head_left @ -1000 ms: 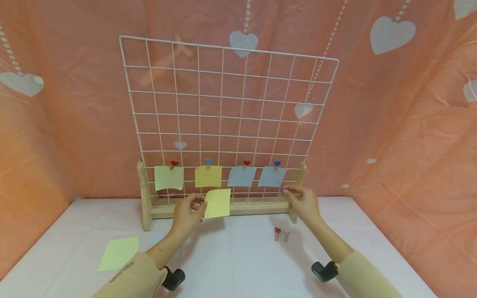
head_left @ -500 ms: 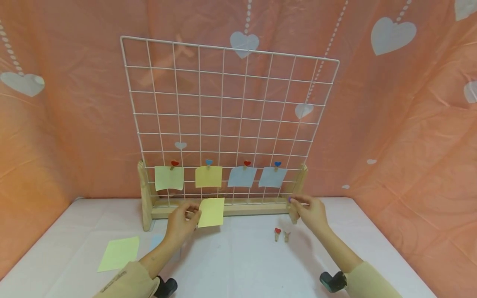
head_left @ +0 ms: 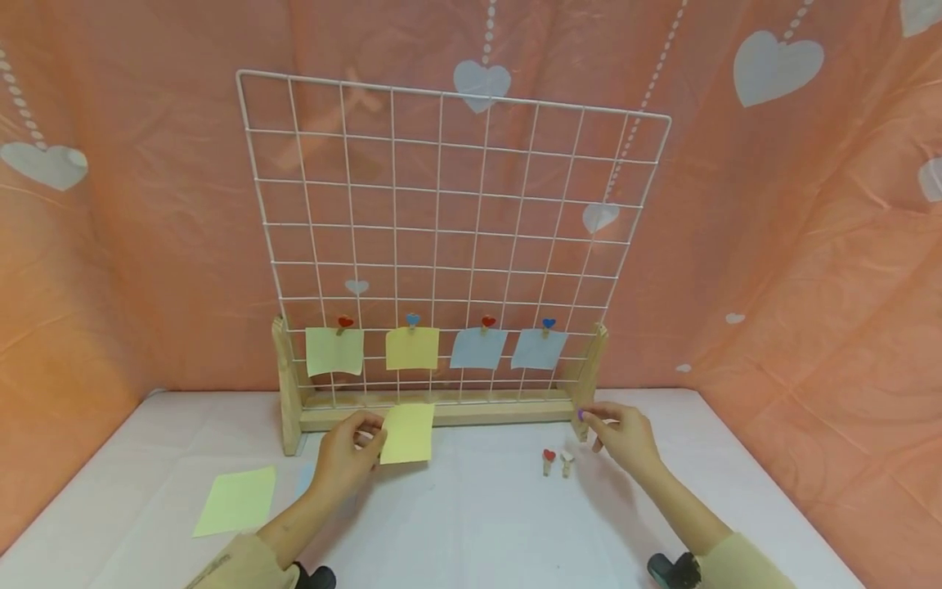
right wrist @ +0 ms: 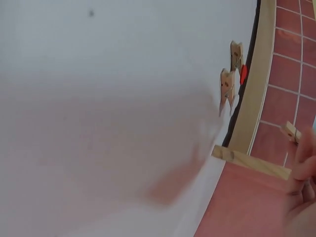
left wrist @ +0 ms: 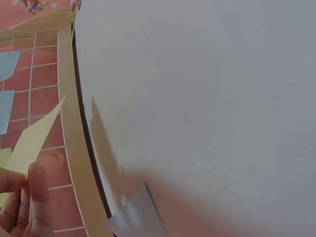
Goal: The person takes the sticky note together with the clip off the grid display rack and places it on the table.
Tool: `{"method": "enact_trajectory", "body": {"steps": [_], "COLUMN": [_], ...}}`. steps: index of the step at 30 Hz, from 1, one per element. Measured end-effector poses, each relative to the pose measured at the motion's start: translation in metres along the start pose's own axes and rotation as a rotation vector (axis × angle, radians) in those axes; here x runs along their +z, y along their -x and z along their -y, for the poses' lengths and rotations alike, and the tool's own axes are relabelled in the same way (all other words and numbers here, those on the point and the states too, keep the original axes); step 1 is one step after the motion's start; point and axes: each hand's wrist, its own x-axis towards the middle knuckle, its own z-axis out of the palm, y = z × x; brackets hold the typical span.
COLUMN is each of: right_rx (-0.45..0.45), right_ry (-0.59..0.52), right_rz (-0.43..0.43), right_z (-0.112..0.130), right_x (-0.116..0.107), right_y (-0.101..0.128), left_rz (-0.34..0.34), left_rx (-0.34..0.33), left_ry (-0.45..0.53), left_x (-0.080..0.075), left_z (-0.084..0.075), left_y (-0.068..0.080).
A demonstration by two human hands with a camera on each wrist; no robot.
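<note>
Loose yellow note is pinched by the left hand, purple-topped peg by the right hand; hanging seems underway, so grid alignment's probably needed next.

White tabletop, bounded along its rear, left and right edges by an orange backdrop cloth. The cloth bears pale printed hearts: a large heart below a dotted line, high above the tabletop's right edge; a second large heart, likewise dotted, above the left edge; a small heart just above the rear right corner. Creases mark the cloth beyond the right edge.
</note>
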Motion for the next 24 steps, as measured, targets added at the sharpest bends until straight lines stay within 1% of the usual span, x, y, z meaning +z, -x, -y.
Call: {"method": "enact_trajectory", "body": {"steps": [5,10,14,20,24], "right_rx": [0.027,0.023,0.031,0.034,0.046], "right_ry": [0.014,0.026,0.024,0.056,0.069], "right_rz": [0.049,0.069,0.086,0.162,0.192], "right_z": [-0.006,-0.012,-0.017,-0.024,-0.029], "right_x": [-0.005,-0.007,-0.006,-0.004,-0.004], "right_y": [0.004,0.008,0.010,0.014,0.016], "left_rz": [0.017,0.020,0.049,0.086,0.098], "left_rx": [-0.032,-0.049,-0.064,-0.088,-0.105], "left_ry": [-0.006,-0.015,-0.007,0.005,0.002], "left_x": [-0.003,-0.005,-0.006,-0.006,-0.006], "left_z": [0.002,0.003,0.005,0.010,0.013], "left_y": [0.005,0.009,0.013,0.015,0.016]}}
